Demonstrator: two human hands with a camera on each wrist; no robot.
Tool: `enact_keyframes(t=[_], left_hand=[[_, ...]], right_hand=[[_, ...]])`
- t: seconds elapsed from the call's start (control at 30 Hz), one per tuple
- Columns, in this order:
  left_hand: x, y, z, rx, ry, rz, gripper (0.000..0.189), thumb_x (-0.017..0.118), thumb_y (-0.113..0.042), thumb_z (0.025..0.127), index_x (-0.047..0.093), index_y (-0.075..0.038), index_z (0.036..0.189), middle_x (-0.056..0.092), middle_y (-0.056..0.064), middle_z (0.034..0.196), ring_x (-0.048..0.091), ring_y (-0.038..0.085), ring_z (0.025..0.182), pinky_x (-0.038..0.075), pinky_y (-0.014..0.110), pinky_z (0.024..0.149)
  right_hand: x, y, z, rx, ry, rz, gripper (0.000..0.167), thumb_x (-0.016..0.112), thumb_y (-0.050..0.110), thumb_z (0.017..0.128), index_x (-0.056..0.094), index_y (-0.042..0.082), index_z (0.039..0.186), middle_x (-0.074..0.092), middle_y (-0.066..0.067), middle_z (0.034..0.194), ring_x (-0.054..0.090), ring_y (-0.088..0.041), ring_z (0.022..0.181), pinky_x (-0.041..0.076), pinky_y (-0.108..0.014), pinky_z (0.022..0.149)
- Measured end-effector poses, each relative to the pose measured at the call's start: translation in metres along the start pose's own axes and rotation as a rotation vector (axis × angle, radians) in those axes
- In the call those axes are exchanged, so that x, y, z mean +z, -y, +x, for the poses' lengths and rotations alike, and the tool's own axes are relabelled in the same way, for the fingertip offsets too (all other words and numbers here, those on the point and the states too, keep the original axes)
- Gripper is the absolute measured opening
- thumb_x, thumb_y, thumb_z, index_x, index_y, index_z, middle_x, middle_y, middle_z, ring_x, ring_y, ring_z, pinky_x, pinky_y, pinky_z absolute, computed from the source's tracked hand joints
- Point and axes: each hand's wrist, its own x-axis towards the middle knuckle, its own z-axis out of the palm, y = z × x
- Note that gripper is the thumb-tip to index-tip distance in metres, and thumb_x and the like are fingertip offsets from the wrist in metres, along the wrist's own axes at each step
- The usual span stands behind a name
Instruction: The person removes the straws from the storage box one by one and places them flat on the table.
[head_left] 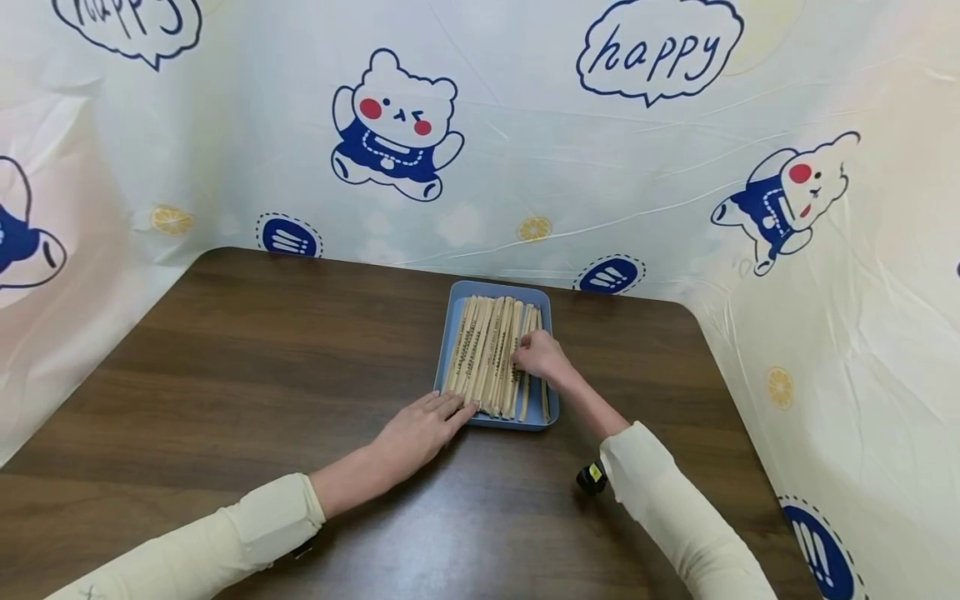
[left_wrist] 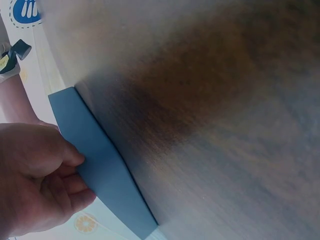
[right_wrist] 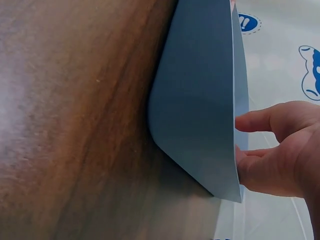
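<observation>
A shallow blue tray [head_left: 542, 423] stands near the table's back edge, filled with long, slim, beige paper-wrapped chopsticks [head_left: 480, 350] printed with dark marks. They lie lengthwise, mostly in a dense row; a few sit apart at the right. My left hand [head_left: 423, 429] holds the tray's near left corner, its curled fingers [left_wrist: 82, 200] against the wall in the left wrist view. My right hand [head_left: 543, 357] reaches over the right rim, pinching at a wrapped chopstick packet. In the right wrist view the tray wall [right_wrist: 200, 90] hides its fingertips.
The tray stands on a brown wooden table [head_left: 300, 350]. A printed curtain [head_left: 510, 133] rises behind the table and along both sides. A small black device [head_left: 592, 477] is by the right sleeve.
</observation>
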Motion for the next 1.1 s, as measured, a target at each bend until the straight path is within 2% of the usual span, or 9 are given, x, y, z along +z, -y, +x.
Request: enact_keyframes(t=[0.1, 0.13, 0.23, 0.33, 0.43, 0.63, 0.8, 0.87, 1.1], left_hand=[[0.0, 0.0, 0.0, -0.002, 0.002, -0.01, 0.05, 0.067, 0.001, 0.092, 0.055, -0.004, 0.141, 0.06, 0.018, 0.134, 0.057, 0.03, 0.124, 0.045, 0.042, 0.106], [-0.001, 0.0, 0.0, -0.003, 0.003, -0.012, 0.05, 0.067, 0.001, 0.092, 0.056, -0.004, 0.141, 0.06, 0.019, 0.134, 0.057, 0.03, 0.124, 0.045, 0.042, 0.106], [-0.001, 0.0, 0.0, -0.002, 0.0, -0.013, 0.049, 0.066, 0.001, 0.092, 0.056, -0.003, 0.14, 0.06, 0.019, 0.133, 0.057, 0.03, 0.124, 0.045, 0.042, 0.106], [-0.001, -0.001, 0.0, -0.001, -0.003, -0.009, 0.049, 0.066, 0.002, 0.092, 0.056, -0.004, 0.14, 0.061, 0.018, 0.133, 0.057, 0.03, 0.124, 0.045, 0.042, 0.106], [-0.001, -0.001, 0.0, 0.0, -0.01, -0.003, 0.049, 0.066, 0.002, 0.092, 0.056, -0.004, 0.14, 0.061, 0.018, 0.132, 0.058, 0.03, 0.123, 0.046, 0.042, 0.105], [-0.001, -0.001, 0.001, 0.002, -0.008, 0.002, 0.05, 0.067, 0.002, 0.092, 0.056, -0.004, 0.14, 0.061, 0.018, 0.132, 0.057, 0.03, 0.124, 0.046, 0.042, 0.105], [-0.002, -0.001, 0.001, 0.0, 0.004, 0.0, 0.051, 0.068, 0.002, 0.091, 0.055, -0.004, 0.141, 0.06, 0.018, 0.133, 0.057, 0.03, 0.125, 0.045, 0.042, 0.106], [-0.002, -0.001, 0.001, -0.001, 0.003, -0.001, 0.051, 0.068, 0.002, 0.091, 0.055, -0.004, 0.141, 0.06, 0.018, 0.133, 0.057, 0.03, 0.124, 0.045, 0.042, 0.106], [-0.001, -0.001, 0.001, 0.0, -0.014, -0.005, 0.049, 0.067, 0.001, 0.092, 0.057, -0.004, 0.139, 0.061, 0.018, 0.132, 0.058, 0.03, 0.123, 0.046, 0.042, 0.104]], right_hand=[[-0.001, 0.002, 0.003, 0.033, 0.02, 0.035, 0.04, 0.058, -0.001, 0.092, 0.031, 0.012, 0.065, 0.033, 0.001, 0.058, 0.063, -0.016, 0.066, 0.054, -0.024, 0.062], [-0.001, 0.002, 0.004, 0.044, 0.02, 0.054, 0.036, 0.059, -0.002, 0.091, 0.036, 0.01, 0.066, 0.039, 0.0, 0.06, 0.068, -0.019, 0.071, 0.058, -0.027, 0.066], [0.0, 0.003, 0.008, 0.073, 0.016, 0.079, 0.027, 0.06, -0.003, 0.089, 0.043, 0.006, 0.07, 0.057, -0.008, 0.067, 0.073, -0.025, 0.077, 0.061, -0.03, 0.067], [0.0, 0.003, 0.012, 0.085, 0.008, 0.075, 0.029, 0.062, -0.003, 0.088, 0.048, 0.007, 0.066, 0.066, -0.015, 0.073, 0.073, -0.024, 0.071, 0.061, -0.03, 0.063], [0.0, 0.002, 0.014, 0.088, 0.009, 0.043, 0.041, 0.063, -0.003, 0.087, 0.039, 0.011, 0.057, 0.064, -0.014, 0.065, 0.07, -0.02, 0.063, 0.06, -0.029, 0.059], [0.0, 0.005, 0.016, 0.087, 0.006, -0.02, 0.037, 0.058, -0.005, 0.085, 0.039, 0.013, 0.057, 0.058, -0.009, 0.058, 0.063, -0.017, 0.056, 0.06, -0.03, 0.056], [0.002, 0.008, 0.019, 0.087, -0.005, -0.105, 0.04, 0.056, -0.004, 0.083, 0.034, 0.014, 0.054, 0.036, 0.0, 0.047, 0.064, -0.02, 0.051, 0.059, -0.029, 0.052], [0.003, 0.009, 0.019, 0.084, -0.01, -0.138, 0.041, 0.056, -0.004, 0.083, 0.034, 0.014, 0.053, 0.029, 0.003, 0.046, 0.065, -0.021, 0.051, 0.058, -0.028, 0.051], [0.002, 0.009, 0.017, 0.062, -0.015, -0.134, 0.041, 0.056, -0.005, 0.083, 0.033, 0.015, 0.056, 0.03, 0.003, 0.049, 0.065, -0.02, 0.052, 0.059, -0.031, 0.055]])
